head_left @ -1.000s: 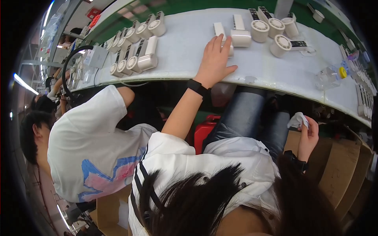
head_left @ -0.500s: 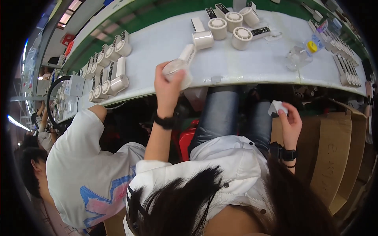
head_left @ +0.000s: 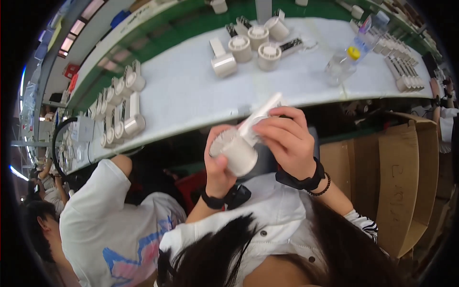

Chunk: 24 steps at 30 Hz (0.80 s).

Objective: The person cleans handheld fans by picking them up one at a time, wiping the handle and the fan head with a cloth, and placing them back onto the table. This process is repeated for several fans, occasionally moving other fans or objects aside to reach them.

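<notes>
Both hands (head_left: 287, 141) grip white lamp (head_left: 237, 152); bottle (head_left: 342, 63) seemingly empty.

Long white workbench (head_left: 191, 91), green strip behind (cardboard boxes (head_left: 397, 177) beneath).

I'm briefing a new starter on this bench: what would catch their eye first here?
First, the white cylindrical lamp held up at the picture's centre, left hand gripping its body and right hand on its flat bracket. Behind it, more such lamps stand on the long white table, with a row along its left end. A cardboard box sits open to the right.
</notes>
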Each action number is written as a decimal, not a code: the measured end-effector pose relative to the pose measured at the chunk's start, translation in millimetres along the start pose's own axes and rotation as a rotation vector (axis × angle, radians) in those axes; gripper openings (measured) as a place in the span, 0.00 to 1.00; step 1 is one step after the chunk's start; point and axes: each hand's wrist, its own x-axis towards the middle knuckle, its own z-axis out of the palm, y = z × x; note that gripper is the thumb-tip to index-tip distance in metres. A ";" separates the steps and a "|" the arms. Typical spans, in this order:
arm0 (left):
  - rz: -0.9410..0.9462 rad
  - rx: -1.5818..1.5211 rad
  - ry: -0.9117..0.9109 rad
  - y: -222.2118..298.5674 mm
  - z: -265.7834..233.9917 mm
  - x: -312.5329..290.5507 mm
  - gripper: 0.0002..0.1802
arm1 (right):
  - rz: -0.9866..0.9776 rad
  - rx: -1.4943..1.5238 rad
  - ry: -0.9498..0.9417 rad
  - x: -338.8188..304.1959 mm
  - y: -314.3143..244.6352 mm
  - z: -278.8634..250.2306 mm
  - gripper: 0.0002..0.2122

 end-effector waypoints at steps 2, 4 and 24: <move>0.001 0.068 -0.043 2.9 6.9 1.0 0.35 | 0.091 -0.159 0.114 -8.1 10.7 -1.5 0.11; 0.106 0.334 -0.098 12.9 2.6 13.1 0.36 | 0.213 -0.109 0.204 -11.6 22.8 -17.0 0.11; 0.194 1.786 -0.328 115.7 -54.4 220.1 0.35 | 0.626 -0.002 0.276 -47.7 81.5 -38.3 0.07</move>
